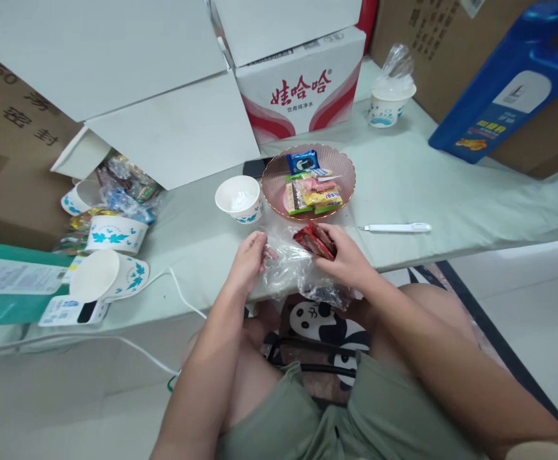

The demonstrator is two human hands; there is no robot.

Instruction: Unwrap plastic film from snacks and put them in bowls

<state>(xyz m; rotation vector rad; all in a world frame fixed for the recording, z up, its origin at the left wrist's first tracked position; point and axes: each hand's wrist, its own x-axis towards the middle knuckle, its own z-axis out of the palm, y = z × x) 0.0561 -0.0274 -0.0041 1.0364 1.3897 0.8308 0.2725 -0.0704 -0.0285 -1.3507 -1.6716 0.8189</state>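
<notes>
My right hand is closed around a few red snack packets, just in front of the pink ribbed plate. Beneath them a crumpled clear plastic bag lies over the table's front edge. My left hand has its fingers curled at the bag's left side, seeming to pinch its edge. On the plate rest several small wrapped snacks, among them a blue packet. A white paper cup with a blue leaf print stands left of the plate, behind my left hand.
A white utility knife lies right of the plate. Farther back stand a bagged cup, a blue bottle and a white-red carton. At left are several paper cups, snack packets and a white cable.
</notes>
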